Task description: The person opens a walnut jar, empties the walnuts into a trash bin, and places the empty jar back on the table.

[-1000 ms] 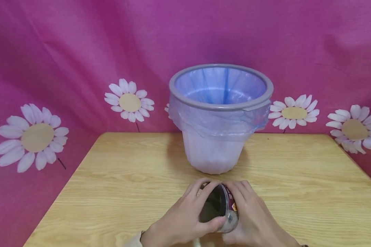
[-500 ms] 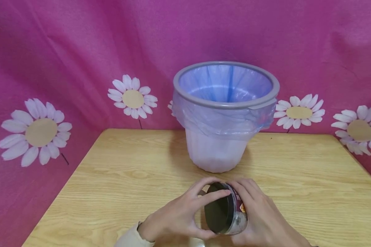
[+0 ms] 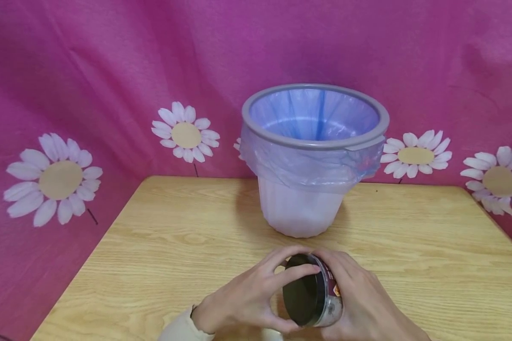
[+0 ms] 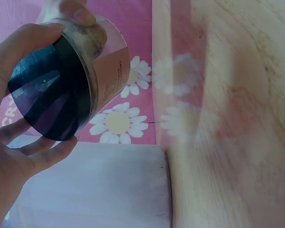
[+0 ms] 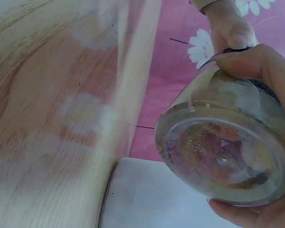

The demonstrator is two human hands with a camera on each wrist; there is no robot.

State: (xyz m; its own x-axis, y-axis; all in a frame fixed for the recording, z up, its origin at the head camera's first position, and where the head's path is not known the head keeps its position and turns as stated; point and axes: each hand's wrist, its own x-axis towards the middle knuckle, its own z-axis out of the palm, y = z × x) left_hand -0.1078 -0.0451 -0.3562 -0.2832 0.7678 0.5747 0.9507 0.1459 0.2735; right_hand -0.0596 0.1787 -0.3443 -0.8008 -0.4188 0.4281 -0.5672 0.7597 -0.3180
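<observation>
A clear jar [image 5: 218, 104] with a dark lid [image 3: 304, 289] and a dark red label is held tilted on its side above the table, its lid facing left. My left hand [image 3: 247, 293] grips the lid, thumb on the near edge and fingers spread round the rim. The right hand [image 3: 362, 298] holds the jar's body, with fingers over the top and thumb underneath. In the right wrist view the jar's round base faces the camera. Something pale and rounded shows through the clear wall in the left wrist view; what it is I cannot tell.
Behind the hands stands a white bin [image 3: 300, 213] with a grey rim [image 3: 315, 143] and a blue translucent liner [image 3: 290, 166]. It rests on a wooden table [image 3: 175, 237]. A magenta cloth [image 3: 221, 47] with white daisies hangs behind.
The jar and both hands have shifted slightly right in the head view. More of the lid's face shows, and a left finger now stretches across the lid toward its right rim.
</observation>
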